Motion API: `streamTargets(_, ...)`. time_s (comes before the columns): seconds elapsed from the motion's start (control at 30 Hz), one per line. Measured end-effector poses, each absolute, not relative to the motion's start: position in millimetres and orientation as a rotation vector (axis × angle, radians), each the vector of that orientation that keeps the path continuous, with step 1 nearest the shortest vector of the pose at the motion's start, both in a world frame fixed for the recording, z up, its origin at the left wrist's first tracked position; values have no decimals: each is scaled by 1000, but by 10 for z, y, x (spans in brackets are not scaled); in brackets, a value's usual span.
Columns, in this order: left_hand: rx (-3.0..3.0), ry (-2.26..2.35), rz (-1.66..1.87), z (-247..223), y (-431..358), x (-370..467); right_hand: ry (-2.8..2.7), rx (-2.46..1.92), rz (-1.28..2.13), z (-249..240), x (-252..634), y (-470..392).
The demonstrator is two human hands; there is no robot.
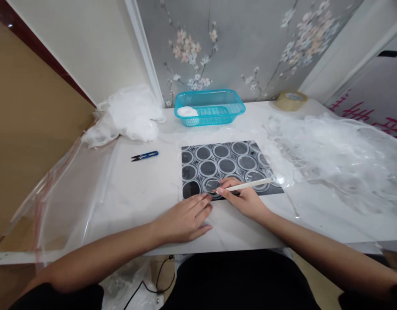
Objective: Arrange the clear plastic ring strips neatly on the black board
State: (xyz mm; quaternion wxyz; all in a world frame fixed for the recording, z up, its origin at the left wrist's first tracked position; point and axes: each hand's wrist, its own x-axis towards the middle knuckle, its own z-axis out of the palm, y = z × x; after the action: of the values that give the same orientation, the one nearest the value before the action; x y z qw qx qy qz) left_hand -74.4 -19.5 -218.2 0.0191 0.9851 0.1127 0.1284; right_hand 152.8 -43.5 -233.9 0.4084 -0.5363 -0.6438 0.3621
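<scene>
Across the white table [159, 189], a filmy heap [334, 150] spreads at right, leaving working room by the dark patterned sheet [209, 168], whose contrast perhaps helps show up clear pieces. The blue basket [218, 116] stands at the far side, likely for easy reach. The left hand [185, 217] lies open, palm down, its fingertips by the sheet's near edge, seemingly to steady; the right hand [246, 202] grasps the white stick [250, 184] low, probably for control. Over the sheet, its long axis runs left to right, tip pointing left and slightly near
</scene>
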Motion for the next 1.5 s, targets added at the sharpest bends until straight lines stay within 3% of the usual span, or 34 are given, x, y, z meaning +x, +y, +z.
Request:
streamTargets(0.27,3022,381,351,-2201,-198,-746,-1813,-1265,745,-2369,1542,-471)
streamTargets(0.47,2979,376,384,-2242,-199,-760,-2405,-1075,161,-2346,1600,-518)
streamTargets(0.63,2921,375,404,-2215,-189,-793,-1913,-1270,-278,-2079,1942,-163)
streamTargets(0.73,2923,381,439,-2178,-194,-783,-1575,-1452,-49,-2000,2063,-170)
streamTargets(0.83,2987,366,444,-2147,-192,-650,-1641,-1476,472,-2129,2021,-384)
streamTargets(0.93,3066,329,427,-2158,-173,-407,-1565,-1443,726,-2322,1937,-552)
streamTargets(1.5,3066,312,579,-2257,-100,-163,-1534,-1430,755,-2402,1920,-540)
